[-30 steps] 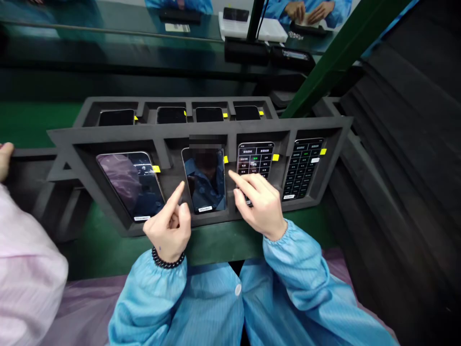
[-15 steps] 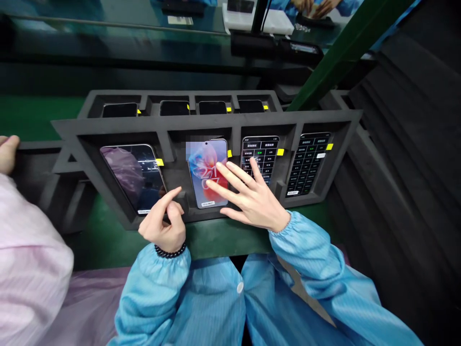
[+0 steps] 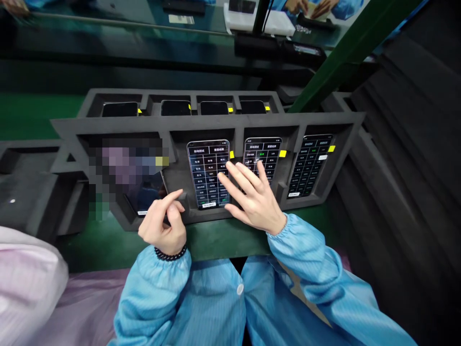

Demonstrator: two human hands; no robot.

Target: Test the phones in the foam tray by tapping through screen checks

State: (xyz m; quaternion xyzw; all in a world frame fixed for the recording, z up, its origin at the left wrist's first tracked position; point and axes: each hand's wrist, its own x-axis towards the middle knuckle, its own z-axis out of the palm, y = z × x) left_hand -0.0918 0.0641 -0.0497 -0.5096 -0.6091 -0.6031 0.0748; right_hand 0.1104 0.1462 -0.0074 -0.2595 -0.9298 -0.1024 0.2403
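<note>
A dark foam tray (image 3: 201, 126) stands tilted before me with several phones in its slots. My right hand (image 3: 252, 197) is open, fingers spread over the second phone (image 3: 207, 170), whose screen shows a dark menu grid. My left hand (image 3: 163, 223) is curled, its forefinger bent towards the tray's lower rim between the leftmost phone (image 3: 144, 185) and the second phone; it holds nothing. Two more lit phones (image 3: 261, 161) (image 3: 308, 163) sit to the right.
A back row of dark phones (image 3: 176, 107) fills the tray's upper slots. A green post (image 3: 334, 60) slants up on the right. A neighbour's pale pink sleeve (image 3: 25, 274) is at lower left. Other workers' hands (image 3: 313, 9) show across the belt.
The second phone's screen went from dark to a coloured wallpaper to a menu grid. My right hand moved from the third phone to the second and spread open. The neighbour's hand left the tray's left end.
</note>
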